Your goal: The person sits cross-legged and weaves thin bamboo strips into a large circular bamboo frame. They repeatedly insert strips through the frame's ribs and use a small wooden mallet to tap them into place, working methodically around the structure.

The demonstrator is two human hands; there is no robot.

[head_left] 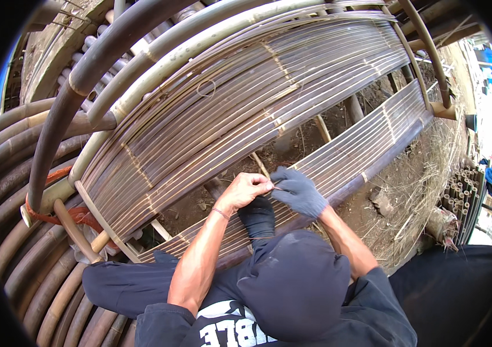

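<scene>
Two hands are seen close together in the head view, above the near edge of a slatted bamboo panel. By the bare left hand (241, 191), a thin strand (273, 187) appears to be pinched between thumb and forefinger; the right hand (300, 192) is covered by a grey glove, its fingers bent beside the strand, and whether the strand is gripped there cannot be told. The strand is held just over a dark cloth sleeve (257, 218).

The wide panel (228, 124) is parted by a gap from a narrow slat strip (367, 141), and soil (283, 144) is seen through the gap. The panel is framed at its far side by thick poles (92, 63). More curved poles (32, 260) are stacked at the left, near an orange band (84, 217) and crumpled whitish plastic (88, 253), whose contents cannot be made out. At the right, hollow bamboo tubes (460, 189) are bundled, their open ends shown.
</scene>
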